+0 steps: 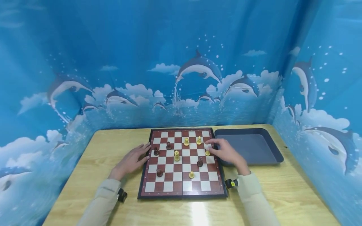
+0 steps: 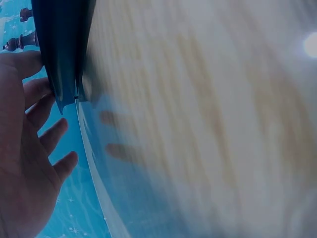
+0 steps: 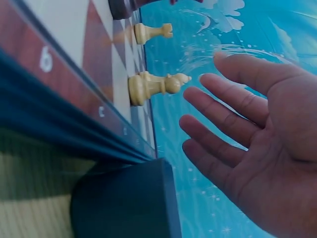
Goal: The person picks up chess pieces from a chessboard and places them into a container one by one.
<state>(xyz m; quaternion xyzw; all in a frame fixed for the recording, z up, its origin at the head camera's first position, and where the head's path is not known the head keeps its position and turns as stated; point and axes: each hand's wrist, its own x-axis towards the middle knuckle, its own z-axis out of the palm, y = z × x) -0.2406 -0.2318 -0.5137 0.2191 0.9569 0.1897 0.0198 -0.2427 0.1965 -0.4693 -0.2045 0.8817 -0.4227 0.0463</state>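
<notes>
A folding chessboard with red-brown and white squares lies on the table. Along its left edge rests my left hand, its fingertips on the dark rim. My right hand hovers over the board's right side, fingers around the top of a cream chess piece. In the right wrist view the fingers are nearly straight, close to the tip of a cream bishop; a cream rook stands beyond. Other cream pieces include a tall one and a pawn. Dark pieces also stand on squares.
A dark rectangular tray sits right of the board, close against its edge. The wooden table extends around both. Behind it hangs a blue curtain printed with dolphins.
</notes>
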